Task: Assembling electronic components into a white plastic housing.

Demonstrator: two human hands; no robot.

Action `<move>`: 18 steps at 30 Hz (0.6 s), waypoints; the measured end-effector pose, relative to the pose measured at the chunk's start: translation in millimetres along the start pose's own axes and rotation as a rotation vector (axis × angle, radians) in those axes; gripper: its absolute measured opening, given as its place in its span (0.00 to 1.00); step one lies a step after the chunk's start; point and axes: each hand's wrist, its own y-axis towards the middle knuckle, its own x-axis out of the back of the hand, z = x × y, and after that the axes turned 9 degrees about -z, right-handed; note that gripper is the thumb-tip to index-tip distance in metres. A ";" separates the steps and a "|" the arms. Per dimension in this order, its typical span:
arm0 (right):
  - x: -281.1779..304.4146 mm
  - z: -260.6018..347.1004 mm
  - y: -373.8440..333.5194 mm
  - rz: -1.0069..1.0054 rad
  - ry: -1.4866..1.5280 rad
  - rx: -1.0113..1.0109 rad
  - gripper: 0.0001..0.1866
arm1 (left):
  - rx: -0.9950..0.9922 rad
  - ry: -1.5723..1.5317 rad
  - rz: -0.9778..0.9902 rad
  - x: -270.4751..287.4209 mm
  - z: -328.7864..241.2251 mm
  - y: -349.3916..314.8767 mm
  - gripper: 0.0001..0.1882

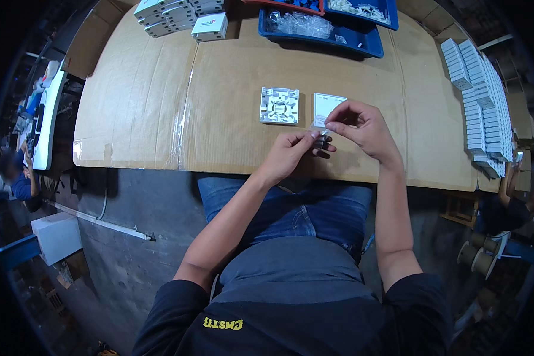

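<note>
Both my hands meet over the near edge of the cardboard-covered table. My left hand (295, 151) pinches a small clear plastic piece (324, 133), with thumb and fingers closed on it. From the other side, my right hand (365, 129) grips the same piece between thumb and forefinger; its exact kind is too small to tell. Just beyond my fingers lies a flat white cover (327, 105), partly hidden by my right hand. To its left sits an open white plastic box (279, 106) with a round, ringed inside, lying face up and apart from both hands.
Blue trays (362, 46) at the far side hold clear bags and small white parts, beside a red tray (302, 5) of blue pieces. White boxes (210, 27) are stacked at far left. Tall stacks of white units (480, 107) line the right edge. Other people work at both sides.
</note>
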 end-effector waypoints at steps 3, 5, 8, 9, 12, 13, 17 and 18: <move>-14.7 -10.8 -9.8 -0.178 0.344 0.087 0.11 | -0.027 0.052 0.026 -7.4 -10.7 -1.2 0.22; -25.8 -8.6 -16.5 -0.323 0.497 0.091 0.16 | -0.080 0.134 -0.074 -12.1 -12.0 -4.2 0.20; -30.4 -1.2 -23.1 -0.375 0.470 0.144 0.16 | -0.157 0.185 -0.277 -23.7 -23.1 -9.0 0.18; -31.6 3.1 -24.6 -0.378 0.472 0.142 0.16 | -0.242 0.147 -0.314 -23.7 -24.5 -9.5 0.17; -34.4 9.9 -25.8 -0.342 0.414 0.150 0.17 | -0.369 0.106 -0.410 -30.1 -31.5 -11.9 0.14; -35.0 9.1 -25.0 -0.329 0.428 0.145 0.18 | -0.363 0.094 -0.406 -29.9 -32.1 -12.1 0.13; -42.3 9.4 -23.3 -0.344 0.538 0.115 0.18 | -0.371 0.020 -0.436 -31.6 -34.6 -14.0 0.09; -43.4 5.8 -21.8 -0.339 0.539 0.114 0.18 | -0.371 0.019 -0.441 -31.6 -35.4 -14.1 0.09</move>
